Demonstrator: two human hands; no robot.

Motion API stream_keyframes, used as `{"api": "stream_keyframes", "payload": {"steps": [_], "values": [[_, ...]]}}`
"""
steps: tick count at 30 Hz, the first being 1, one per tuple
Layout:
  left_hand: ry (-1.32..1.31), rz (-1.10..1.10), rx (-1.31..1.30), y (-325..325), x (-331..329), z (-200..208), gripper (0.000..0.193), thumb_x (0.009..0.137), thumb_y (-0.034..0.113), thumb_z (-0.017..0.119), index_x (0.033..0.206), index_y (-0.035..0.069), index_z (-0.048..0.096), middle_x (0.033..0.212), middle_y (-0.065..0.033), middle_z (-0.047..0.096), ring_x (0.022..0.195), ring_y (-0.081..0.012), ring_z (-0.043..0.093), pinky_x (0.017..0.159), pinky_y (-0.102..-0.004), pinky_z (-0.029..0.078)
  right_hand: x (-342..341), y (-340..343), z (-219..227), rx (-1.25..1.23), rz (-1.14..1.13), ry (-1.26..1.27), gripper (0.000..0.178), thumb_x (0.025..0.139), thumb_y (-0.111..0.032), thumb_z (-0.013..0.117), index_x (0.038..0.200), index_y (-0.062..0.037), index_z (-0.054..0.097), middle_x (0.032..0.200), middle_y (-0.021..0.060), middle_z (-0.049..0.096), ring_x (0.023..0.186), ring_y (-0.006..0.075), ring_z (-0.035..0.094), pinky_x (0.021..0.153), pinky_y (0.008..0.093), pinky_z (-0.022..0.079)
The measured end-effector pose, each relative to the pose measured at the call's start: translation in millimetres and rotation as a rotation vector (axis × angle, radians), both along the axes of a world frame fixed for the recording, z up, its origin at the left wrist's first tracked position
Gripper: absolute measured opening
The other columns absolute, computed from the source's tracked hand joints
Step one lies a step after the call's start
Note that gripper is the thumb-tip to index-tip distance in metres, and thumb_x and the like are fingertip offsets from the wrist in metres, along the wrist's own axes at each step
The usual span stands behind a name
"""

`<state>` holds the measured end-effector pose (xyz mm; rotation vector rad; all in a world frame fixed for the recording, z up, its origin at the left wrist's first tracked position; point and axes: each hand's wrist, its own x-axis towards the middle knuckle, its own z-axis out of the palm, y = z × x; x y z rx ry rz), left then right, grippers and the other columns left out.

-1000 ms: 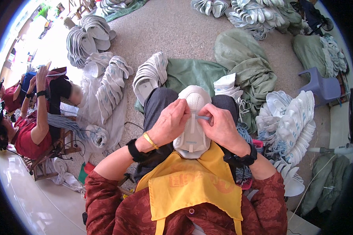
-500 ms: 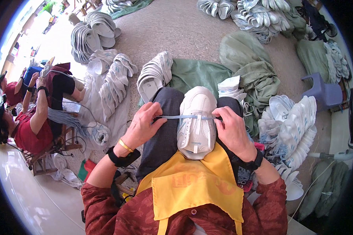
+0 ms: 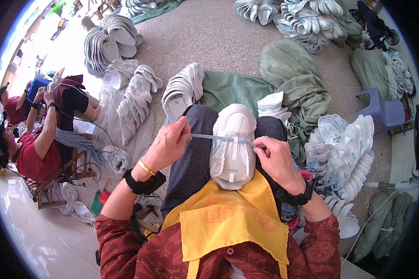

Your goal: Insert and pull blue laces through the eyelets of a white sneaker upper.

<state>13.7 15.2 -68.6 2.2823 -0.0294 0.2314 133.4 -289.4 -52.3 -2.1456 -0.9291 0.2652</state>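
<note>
A white shoe upper (image 3: 233,162) lies on my lap, its rounded toe pointing away from me. A flat blue-grey shoelace (image 3: 207,136) crosses it, running through the lowest part of the lacing near the toe. To the left of the shoe, my left hand (image 3: 167,144) pinches one end of the lace, above my dark trouser leg. My right hand (image 3: 279,160) pinches the lace close to the shoe's right side. Between the two hands the lace is stretched taut, slanting down to the right. The eyelets nearer me show no lace.
Stacked white uppers (image 3: 185,90) stand beyond my left knee, with a bigger pile (image 3: 351,153) at my right. Green cloth sacks (image 3: 298,79) lie ahead. A blue-grey plastic stool (image 3: 381,111) stands at the right. Two people in red (image 3: 39,151) sit working at the left.
My left hand has moved slightly up and left, drawing its lace end out farther. My right hand has shifted slightly down. The lace now slants more; the shoe stays put.
</note>
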Motion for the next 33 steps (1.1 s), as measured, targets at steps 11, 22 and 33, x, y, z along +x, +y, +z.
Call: {"api": "stream_keyframes", "payload": {"steps": [11,22,33], "values": [[-0.109,-0.048,0.170,16,-9,12,0.012,0.090,-0.005,0.063,0.097,0.001,0.055,0.088,-0.0135,0.052,0.072,-0.0323,0.058,0.064,-0.0394,0.047,19,-48,16,-0.078,-0.058,0.090,0.012,0.086,-0.001,0.073,0.098,0.0000,0.071,0.075,0.0084,0.068,0.060,0.0156,0.063,0.055,0.0299,0.049],[-0.134,0.438,0.443,98,-64,22,0.007,0.092,-0.004,0.061,0.095,0.000,0.055,0.088,-0.0209,0.058,0.082,-0.0429,0.061,0.070,-0.0461,0.048,52,-139,-17,-0.101,-0.393,-0.290,0.018,0.093,0.003,0.059,0.107,0.0008,0.071,0.094,0.0159,0.073,0.078,0.0300,0.070,0.071,0.0387,0.055],[-0.222,0.891,0.713,283,-174,38,0.008,0.099,0.005,0.061,0.101,-0.002,0.059,0.086,-0.0197,0.065,0.079,-0.0345,0.065,0.075,-0.0436,0.052,117,-265,-24,-0.099,-0.757,-0.196,0.029,0.100,0.000,0.054,0.121,-0.0035,0.074,0.089,0.0114,0.076,0.062,0.0132,0.065,0.061,0.0306,0.053]]}}
